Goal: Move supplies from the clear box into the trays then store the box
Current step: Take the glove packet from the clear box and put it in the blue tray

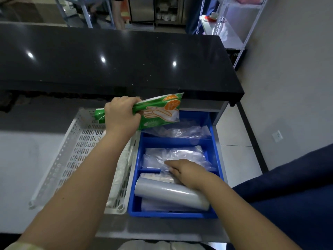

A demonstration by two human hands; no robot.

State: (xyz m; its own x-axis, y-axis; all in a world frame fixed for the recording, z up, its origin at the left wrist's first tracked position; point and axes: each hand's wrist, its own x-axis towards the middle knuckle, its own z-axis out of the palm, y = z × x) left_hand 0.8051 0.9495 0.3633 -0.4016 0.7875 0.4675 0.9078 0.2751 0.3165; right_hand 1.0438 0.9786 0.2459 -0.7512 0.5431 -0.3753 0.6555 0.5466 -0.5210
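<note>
My left hand (121, 114) grips a green packet of disposable gloves (158, 110) and holds it above the far end of the white slotted basket (72, 150) and the blue tray (214, 141). The blue tray has three compartments. Its far one holds loose clear plastic (180, 131). In the middle one lie clear plastic bags (180, 156), and my right hand (187, 172) rests on them with fingers pinching the plastic. The near compartment holds a grey roll of film (171, 193) and a smaller roll (155, 176). No clear box is in view.
Both trays sit on a grey steel counter (27, 159) below a raised black stone ledge (117, 60). White packets (119, 175) lie along the basket's right side. A dark blue cloth (297, 195) is at the right. White shelving (234, 24) stands at the far right.
</note>
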